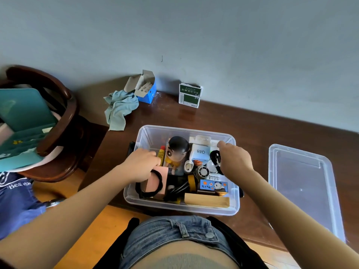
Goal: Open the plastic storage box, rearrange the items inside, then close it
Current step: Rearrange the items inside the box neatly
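Dark brown wood makes up the table point(242, 121), which runs along a pale grey wall point(213, 35). At the back near the wall sit an opened blue box point(146, 94), a crumpled light blue cloth point(119, 108) beside it, and a green and white carton point(190, 95) standing a little to the right. To the left, off the table, a dark wooden chair point(64, 117) holds a teal organiser point(23, 117). On the table's near edge stands the clear plastic storage box point(181, 207), open, with its clear lid point(303, 183) lying flat on the table well to its right. Inside the box are a big-headed doll point(177, 150) in a yellow shirt, a yellow tube point(160, 153), a white carton marked Q88 point(200, 152), a pink box point(158, 181) ringed by a black band, a small round fan point(203, 171), a panda-printed box point(213, 186), a wooden block point(206, 200) and some black cables. Both bare forearms reach forward and down into the box. The left hand point(141, 164) is at the left side, over the pink box and next to the yellow tube, its fingers curled downward; I cannot tell what they hold. The right hand point(236, 158) hovers over the right side, fingers bent, pinching a black cord point(215, 158)
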Action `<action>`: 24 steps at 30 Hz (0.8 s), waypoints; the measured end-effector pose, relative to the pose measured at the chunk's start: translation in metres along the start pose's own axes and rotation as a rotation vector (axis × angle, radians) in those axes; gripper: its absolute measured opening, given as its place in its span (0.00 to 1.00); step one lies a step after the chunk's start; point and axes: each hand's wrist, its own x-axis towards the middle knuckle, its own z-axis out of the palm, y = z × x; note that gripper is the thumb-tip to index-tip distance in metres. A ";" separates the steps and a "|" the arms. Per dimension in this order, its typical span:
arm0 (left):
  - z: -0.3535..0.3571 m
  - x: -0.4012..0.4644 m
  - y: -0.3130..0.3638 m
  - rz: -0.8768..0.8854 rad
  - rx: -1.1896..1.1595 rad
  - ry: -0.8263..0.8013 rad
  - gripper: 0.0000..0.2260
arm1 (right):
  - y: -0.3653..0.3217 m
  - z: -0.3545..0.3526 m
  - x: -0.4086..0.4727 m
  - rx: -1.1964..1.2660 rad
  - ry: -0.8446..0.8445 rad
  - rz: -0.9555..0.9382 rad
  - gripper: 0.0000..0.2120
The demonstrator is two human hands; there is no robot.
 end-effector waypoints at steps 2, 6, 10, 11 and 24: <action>-0.001 0.004 -0.005 0.012 0.033 -0.017 0.09 | -0.003 0.002 0.000 0.038 0.037 -0.010 0.17; 0.000 0.009 -0.007 0.028 0.002 0.017 0.11 | -0.015 -0.002 -0.009 0.233 0.100 -0.103 0.14; -0.013 0.011 -0.007 -0.006 -0.342 0.116 0.14 | -0.038 -0.001 -0.015 0.468 -0.048 -0.237 0.15; -0.018 0.010 -0.005 -0.019 -0.465 0.150 0.13 | -0.045 0.001 -0.016 0.494 -0.108 -0.250 0.18; -0.019 -0.007 0.001 -0.228 -0.713 0.269 0.14 | 0.003 -0.014 -0.007 0.565 0.098 0.107 0.09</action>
